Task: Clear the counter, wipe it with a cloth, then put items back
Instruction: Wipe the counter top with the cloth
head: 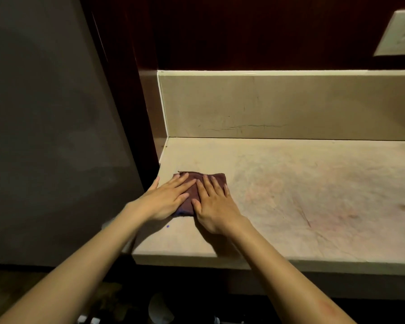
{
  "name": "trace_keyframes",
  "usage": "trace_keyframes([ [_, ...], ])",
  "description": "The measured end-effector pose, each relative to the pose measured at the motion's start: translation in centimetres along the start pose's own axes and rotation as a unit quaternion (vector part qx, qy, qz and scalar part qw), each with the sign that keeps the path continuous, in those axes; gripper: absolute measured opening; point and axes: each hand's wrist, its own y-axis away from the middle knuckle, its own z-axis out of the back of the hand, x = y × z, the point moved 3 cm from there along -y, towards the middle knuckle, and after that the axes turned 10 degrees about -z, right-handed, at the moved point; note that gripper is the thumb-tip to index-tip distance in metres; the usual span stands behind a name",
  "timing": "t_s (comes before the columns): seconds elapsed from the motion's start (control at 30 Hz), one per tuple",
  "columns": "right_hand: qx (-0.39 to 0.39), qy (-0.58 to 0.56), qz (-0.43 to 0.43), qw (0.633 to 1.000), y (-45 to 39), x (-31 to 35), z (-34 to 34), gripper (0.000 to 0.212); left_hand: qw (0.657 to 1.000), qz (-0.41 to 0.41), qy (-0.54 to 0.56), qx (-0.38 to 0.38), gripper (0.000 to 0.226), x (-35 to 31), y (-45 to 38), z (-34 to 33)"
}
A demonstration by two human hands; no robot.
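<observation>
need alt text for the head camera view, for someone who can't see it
Both hands, left hand and right hand, press flat side by side on a folded dark brown cloth near the left end of a beige counter. Faint reddish marks show on the counter, and a wall socket sits upper right.

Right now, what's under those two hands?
A folded dark brown cloth lies under the left hand and right hand, both pressing flat on it. The beige counter is beneath. The cloth's middle and whatever is under it are covered.
</observation>
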Motion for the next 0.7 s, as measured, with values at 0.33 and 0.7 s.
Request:
trace_keyframes([
  [0.33,0.001,-0.001,-0.008,1.0,-10.7,0.8,1.5,0.059,0.989,0.058,-0.129,0.033,0.051,5.5,-8.1,3.8],
  [0.7,-0.001,0.01,-0.014,1.0,-18.1,1.1,2.3,0.059,0.939,0.12,-0.282,0.154,0.063,7.9,-14.2,7.9],
])
